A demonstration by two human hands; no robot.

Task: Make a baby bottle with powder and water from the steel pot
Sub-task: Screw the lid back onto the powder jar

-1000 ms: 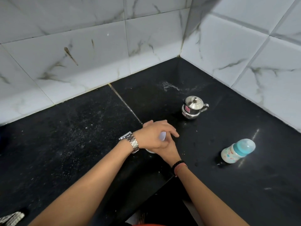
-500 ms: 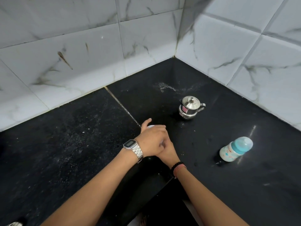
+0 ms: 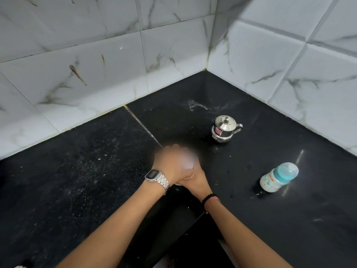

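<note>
Hands meet mid-counter: left hand [image 3: 172, 163] cupped over right hand [image 3: 195, 176], both blurred, grip state unreadable.

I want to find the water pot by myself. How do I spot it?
Look toward the corner where the two tiled walls meet. On the black counter there stands the small shiny steel pot. Unlike the baby bottle, it is metal, with a knobbed lid.

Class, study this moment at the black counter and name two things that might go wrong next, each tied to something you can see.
1. Both hands, left hand over right hand, grip a small white container that shows only as a blur; its contents might spill if it opens suddenly.
2. The capped, teal-topped baby bottle stands close by and might get knocked.
</note>
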